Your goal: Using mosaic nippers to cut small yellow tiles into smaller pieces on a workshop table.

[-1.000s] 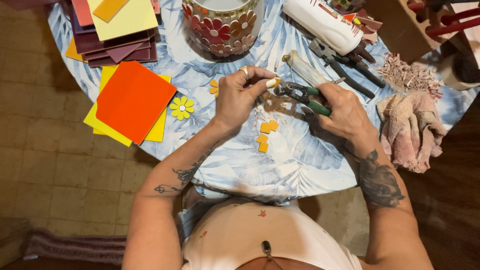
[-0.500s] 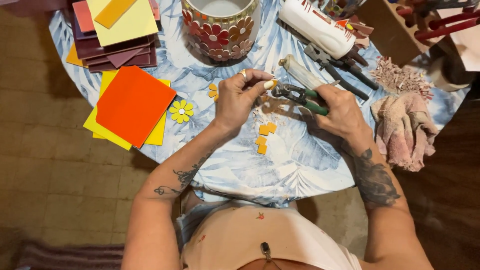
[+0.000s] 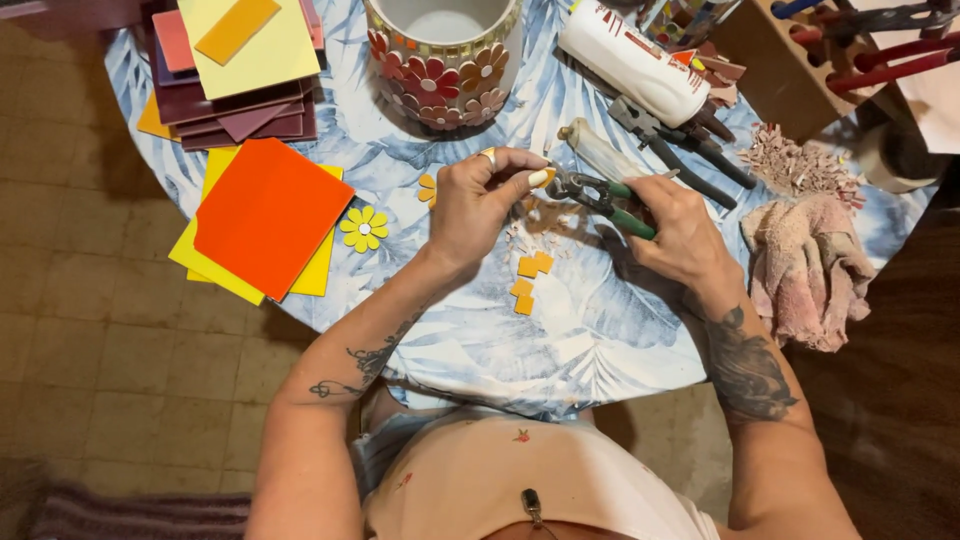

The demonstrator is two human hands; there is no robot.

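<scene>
- Round table (image 3: 620, 330) under a blue leaf-print cloth fills the view, with tan floor tiles showing past its left edge; I place everything else by the flowered pot (image 3: 443, 55) at the top middle.
- Far left of the pot, a stack of maroon tiles (image 3: 240, 110) carries a pale yellow sheet and a small orange strip.
- Below and left of the pot, a big orange tile (image 3: 268, 215) lies tilted on yellow ones, and a little yellow flower piece (image 3: 364, 228) sits just beside its right corner.
- Just below the pot, my left hand (image 3: 478, 205) has thumb and forefinger pressed together on a small yellow chip (image 3: 545, 178), held up off the cloth.
- Lower than that, four cut orange squares (image 3: 530, 280) lie close together on the cloth, near my left wrist.
- Below and right of the pot, my right hand (image 3: 685, 230) is closed round the green handles of the nippers (image 3: 590, 192), whose jaws meet the chip.
- Right of the pot lie a white glue bottle (image 3: 632, 62), spare pliers (image 3: 680, 150), pink shards (image 3: 795, 160) and a pink rag (image 3: 805, 265).
- As I judge it, I am trimming the chip to shape.
- The next move calls for a steady pinch, a small bite at the edge and a gentle squeeze, so the piece does not snap or fly.
</scene>
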